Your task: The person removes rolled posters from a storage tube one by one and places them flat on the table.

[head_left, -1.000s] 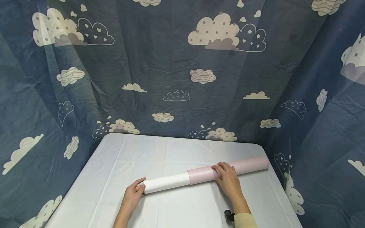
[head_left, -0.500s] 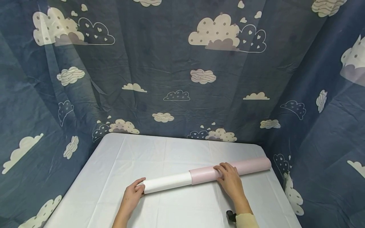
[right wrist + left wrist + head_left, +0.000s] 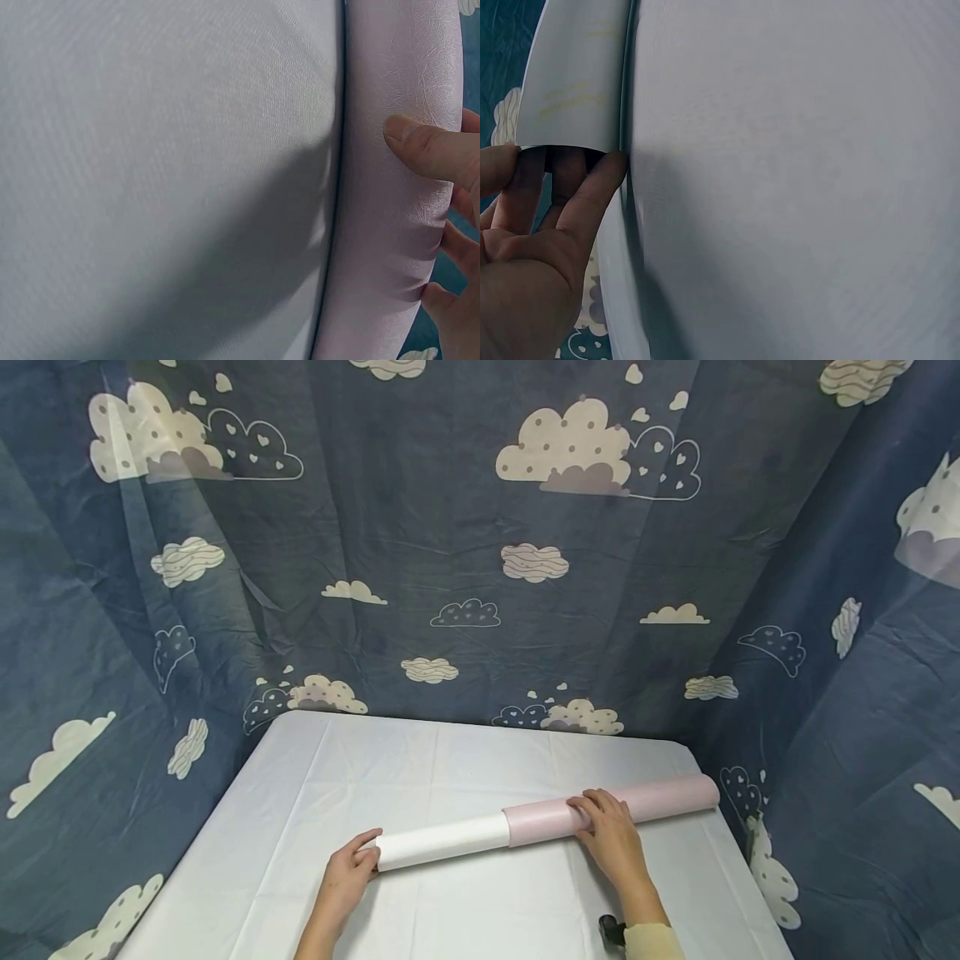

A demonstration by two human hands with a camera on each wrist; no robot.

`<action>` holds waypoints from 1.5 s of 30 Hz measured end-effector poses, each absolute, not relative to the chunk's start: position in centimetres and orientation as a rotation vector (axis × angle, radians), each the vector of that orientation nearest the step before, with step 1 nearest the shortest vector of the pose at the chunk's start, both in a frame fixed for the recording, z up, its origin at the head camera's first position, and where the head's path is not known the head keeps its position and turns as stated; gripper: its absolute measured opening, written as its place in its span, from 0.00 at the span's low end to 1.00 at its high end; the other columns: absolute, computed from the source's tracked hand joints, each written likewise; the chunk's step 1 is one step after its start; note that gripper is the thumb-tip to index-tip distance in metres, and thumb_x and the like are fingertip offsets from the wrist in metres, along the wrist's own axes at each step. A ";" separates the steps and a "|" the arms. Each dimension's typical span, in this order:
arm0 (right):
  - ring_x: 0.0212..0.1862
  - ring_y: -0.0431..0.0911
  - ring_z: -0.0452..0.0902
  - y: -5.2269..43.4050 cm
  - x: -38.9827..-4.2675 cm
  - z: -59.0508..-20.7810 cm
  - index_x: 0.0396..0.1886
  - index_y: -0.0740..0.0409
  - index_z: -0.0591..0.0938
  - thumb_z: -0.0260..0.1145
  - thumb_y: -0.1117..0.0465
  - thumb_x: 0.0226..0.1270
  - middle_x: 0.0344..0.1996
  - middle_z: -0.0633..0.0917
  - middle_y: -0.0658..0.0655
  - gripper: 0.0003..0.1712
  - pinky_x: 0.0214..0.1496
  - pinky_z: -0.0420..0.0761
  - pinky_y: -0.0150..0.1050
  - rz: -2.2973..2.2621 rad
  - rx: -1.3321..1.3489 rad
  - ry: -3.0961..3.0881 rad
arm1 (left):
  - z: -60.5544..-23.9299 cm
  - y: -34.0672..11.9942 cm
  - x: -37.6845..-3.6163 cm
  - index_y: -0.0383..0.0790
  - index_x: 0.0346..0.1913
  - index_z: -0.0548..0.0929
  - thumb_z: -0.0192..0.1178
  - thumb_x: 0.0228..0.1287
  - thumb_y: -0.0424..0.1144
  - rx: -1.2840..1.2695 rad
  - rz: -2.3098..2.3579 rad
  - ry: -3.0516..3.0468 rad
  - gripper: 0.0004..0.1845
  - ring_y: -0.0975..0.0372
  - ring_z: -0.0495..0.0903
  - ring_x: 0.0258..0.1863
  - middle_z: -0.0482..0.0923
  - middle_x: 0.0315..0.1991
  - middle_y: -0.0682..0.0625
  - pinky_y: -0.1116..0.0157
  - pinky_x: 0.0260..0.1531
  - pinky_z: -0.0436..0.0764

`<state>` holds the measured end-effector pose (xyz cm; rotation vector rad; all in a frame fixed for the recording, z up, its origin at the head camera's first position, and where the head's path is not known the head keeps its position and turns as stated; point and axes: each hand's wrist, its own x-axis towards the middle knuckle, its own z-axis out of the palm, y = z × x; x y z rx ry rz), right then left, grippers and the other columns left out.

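A white tube (image 3: 442,842) runs into a pink roll (image 3: 540,821) with a creased, leathery surface; together they lie slantwise across the white table (image 3: 360,777). My left hand (image 3: 343,878) holds the tube's left end. In the left wrist view, some fingers (image 3: 568,169) reach into the dark opening of the white tube (image 3: 574,75), while others sit at its rim. My right hand (image 3: 611,839) grips the pink roll around its middle. Its thumb (image 3: 420,146) presses on the near side, and the other fingers wrap behind the pink roll (image 3: 382,217), partly hidden.
The pink roll's far end reaches the table's right edge. Behind and beside the table hangs a dark blue curtain (image 3: 420,510) printed with clouds. A black device (image 3: 611,931) sits at my right wrist beside a pale yellow sleeve (image 3: 652,941).
My right hand and the pink roll have shifted slightly to the right, so more of the white tube shows. The left hand has stayed nearly still at the tube's end.
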<state>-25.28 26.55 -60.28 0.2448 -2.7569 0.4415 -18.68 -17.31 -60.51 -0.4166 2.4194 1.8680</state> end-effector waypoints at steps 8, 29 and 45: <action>0.73 0.60 0.73 26.9 -25.3 -60.2 0.59 0.44 0.85 0.85 0.68 0.51 0.64 0.82 0.60 0.34 0.78 0.63 0.75 0.469 0.239 -2.757 | -60.3 -17.6 -18.5 0.35 0.72 0.77 0.56 0.79 0.34 -0.403 1.869 2.419 0.23 0.43 0.88 0.57 0.87 0.56 0.31 0.57 0.54 0.90; 0.72 0.61 0.72 27.0 -25.3 -60.1 0.57 0.46 0.86 0.86 0.67 0.49 0.63 0.82 0.60 0.34 0.80 0.63 0.72 0.460 0.209 -2.771 | -60.4 -18.2 -19.2 0.33 0.71 0.78 0.58 0.78 0.34 -0.444 1.818 2.426 0.23 0.43 0.90 0.55 0.89 0.53 0.33 0.56 0.50 0.91; 0.75 0.62 0.71 27.3 -25.7 -59.6 0.59 0.46 0.86 0.85 0.66 0.53 0.66 0.81 0.61 0.32 0.80 0.62 0.73 0.445 0.189 -2.826 | -60.3 -19.2 -19.2 0.31 0.71 0.78 0.57 0.79 0.33 -0.451 1.833 2.422 0.22 0.42 0.89 0.57 0.87 0.57 0.30 0.56 0.51 0.91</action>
